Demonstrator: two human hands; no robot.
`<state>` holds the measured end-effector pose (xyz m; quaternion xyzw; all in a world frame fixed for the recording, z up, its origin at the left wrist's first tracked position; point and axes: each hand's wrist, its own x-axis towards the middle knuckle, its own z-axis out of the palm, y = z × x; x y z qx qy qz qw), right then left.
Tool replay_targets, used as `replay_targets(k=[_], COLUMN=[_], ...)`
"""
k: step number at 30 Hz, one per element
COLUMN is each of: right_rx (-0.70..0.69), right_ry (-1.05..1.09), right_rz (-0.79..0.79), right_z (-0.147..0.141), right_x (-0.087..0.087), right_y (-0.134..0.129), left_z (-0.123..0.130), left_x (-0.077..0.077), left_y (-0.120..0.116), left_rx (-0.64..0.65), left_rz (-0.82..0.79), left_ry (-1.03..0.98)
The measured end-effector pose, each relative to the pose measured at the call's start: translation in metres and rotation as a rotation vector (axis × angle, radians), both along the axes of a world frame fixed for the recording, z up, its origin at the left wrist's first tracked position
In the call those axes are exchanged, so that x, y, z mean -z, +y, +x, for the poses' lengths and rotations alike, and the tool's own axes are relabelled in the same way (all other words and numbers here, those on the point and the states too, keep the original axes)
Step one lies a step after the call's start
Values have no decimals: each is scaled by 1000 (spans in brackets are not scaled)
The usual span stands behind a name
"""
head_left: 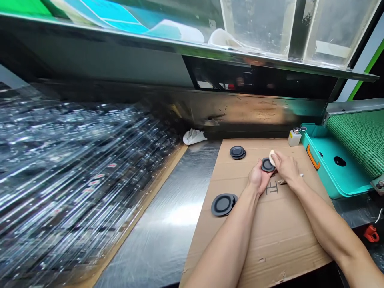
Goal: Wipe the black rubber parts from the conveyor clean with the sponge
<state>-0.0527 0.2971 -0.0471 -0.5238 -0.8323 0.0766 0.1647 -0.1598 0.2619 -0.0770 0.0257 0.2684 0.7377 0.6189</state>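
Both hands are on a black disc (267,165), right over the cardboard (285,248)!
Left fingers (260,171) are curling around its rim, right fingers (279,158) are pinching a white pad (271,158) against it, stacked discs (237,152) sitting nearby.

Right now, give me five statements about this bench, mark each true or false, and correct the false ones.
1. The left hand holds a black round disc. True.
2. The right hand presses a white pad against that disc. True.
3. The two other stacks of black discs sit on bare steel. False: they sit on a cardboard sheet.
4. The small bottle lies on its side. False: it stands upright near the cardboard's far edge.
5. A teal case sits right of the cardboard. True.
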Motion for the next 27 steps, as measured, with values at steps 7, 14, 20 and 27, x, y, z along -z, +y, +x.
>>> replay_targets(k=[7, 14, 20, 27], right_rx=[16, 101, 24, -458], right_ry=[-82, -71, -92, -210], right_rz=[-6, -59, -78, -291], right_z=[-3, 12, 58, 71], right_x=[-6, -12, -27, -33], right_y=[-1, 16, 30, 23], left_z=[3, 1, -6, -13], left_x=[2, 0, -3, -6], left_y=[1, -2, -3, -3], left_rx=[19, 57, 26, 6], left_rz=[-3, 3, 47, 83], left_ry=[44, 83, -8, -81])
